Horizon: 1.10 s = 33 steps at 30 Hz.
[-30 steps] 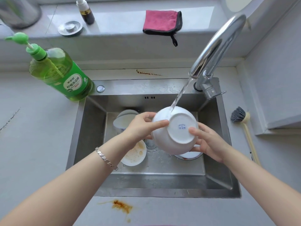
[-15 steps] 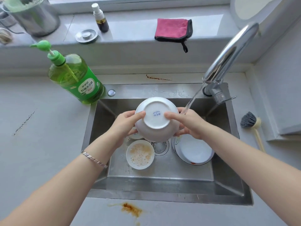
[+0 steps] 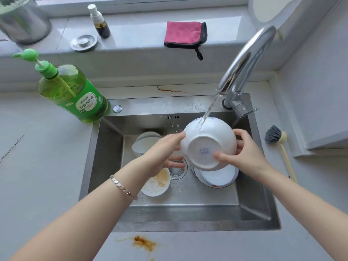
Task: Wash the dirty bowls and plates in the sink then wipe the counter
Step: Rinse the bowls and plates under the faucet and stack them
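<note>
**Bowl returned to stream**

Left hand (image 3: 165,150) at 9 o'clock and right hand (image 3: 244,151) at 3 o'clock grasp the upturned white bowl (image 3: 205,142), now moved to 2 o'clock of the drain (image 3: 177,171). Water (image 3: 210,110) strikes its outer wall. Rinse proceeding; soiled bowl (image 3: 157,183), plate (image 3: 219,177), counter stain (image 3: 144,243) outstanding.

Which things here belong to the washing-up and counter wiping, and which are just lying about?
Part of the job: white bowl held in left hand and right hand under the running tap; dirty bowl, plate and stacked dishes in the sink; dish soap; brush; pink cloth; counter stain.
Lying about: metal canister, spray bottle, drain stopper.
</note>
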Motion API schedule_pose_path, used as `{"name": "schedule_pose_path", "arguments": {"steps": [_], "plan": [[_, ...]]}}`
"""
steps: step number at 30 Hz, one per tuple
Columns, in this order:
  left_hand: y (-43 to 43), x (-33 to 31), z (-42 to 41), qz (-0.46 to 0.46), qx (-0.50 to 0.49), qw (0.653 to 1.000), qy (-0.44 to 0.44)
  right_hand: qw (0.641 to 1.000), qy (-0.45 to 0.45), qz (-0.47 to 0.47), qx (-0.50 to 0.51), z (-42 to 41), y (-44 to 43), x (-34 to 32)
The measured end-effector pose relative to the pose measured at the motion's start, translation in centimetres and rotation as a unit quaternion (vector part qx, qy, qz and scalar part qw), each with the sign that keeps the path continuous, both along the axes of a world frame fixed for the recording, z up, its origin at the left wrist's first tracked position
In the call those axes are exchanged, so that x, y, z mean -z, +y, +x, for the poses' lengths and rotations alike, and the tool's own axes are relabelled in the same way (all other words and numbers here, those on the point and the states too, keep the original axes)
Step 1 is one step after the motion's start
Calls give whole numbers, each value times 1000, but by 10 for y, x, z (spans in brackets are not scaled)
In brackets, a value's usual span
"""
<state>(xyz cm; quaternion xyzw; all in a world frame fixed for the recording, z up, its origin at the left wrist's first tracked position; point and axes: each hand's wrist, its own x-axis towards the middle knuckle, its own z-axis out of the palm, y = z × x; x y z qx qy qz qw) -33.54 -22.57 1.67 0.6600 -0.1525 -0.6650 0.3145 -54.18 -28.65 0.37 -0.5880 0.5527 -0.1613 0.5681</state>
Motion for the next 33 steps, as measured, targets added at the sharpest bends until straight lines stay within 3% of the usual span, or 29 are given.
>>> {"name": "schedule_pose_path", "arguments": {"steps": [5, 8, 10, 11, 13, 15, 16, 17, 19, 22, 24, 27, 33], "plan": [[26, -6, 16, 87, -33, 988, 123, 969, 41, -191, -149, 9, 25, 14], [39, -3, 20, 133, -48, 981, 129, 902, 16, -348, -254, 13, 37, 27], [48, -1, 18, 138, -76, 977, 143, 870, -7, -401, -287, 15, 43, 35], [53, 2, 16, 127, -101, 976, 144, 872, -18, -392, -292, 15, 45, 37], [58, 5, 11, 82, -138, 979, 123, 923, -28, -293, -249, 14, 48, 34], [60, 4, 6, 28, -144, 987, 68, 987, -79, -46, -131, 12, 51, 27], [61, 4, 4, -6, -140, 990, 34, 980, -157, 104, -58, 11, 50, 23], [62, 4, 2, -44, -135, 990, 2, 944, -235, 232, 1, 11, 49, 22], [65, 4, -2, -114, -115, 986, -46, 879, -305, 364, 50, 13, 46, 22], [66, 6, -4, -186, -76, 976, -82, 851, -332, 403, 52, 18, 48, 27], [64, 9, -1, -212, -43, 973, -83, 852, -345, 387, 75, 16, 49, 33], [61, 12, 5, -220, 6, 971, -89, 881, -335, 313, 117, 6, 49, 41], [81, 27, 28, -103, -59, 974, -190, 932, -235, 235, 147, 7, 49, 46]]}}
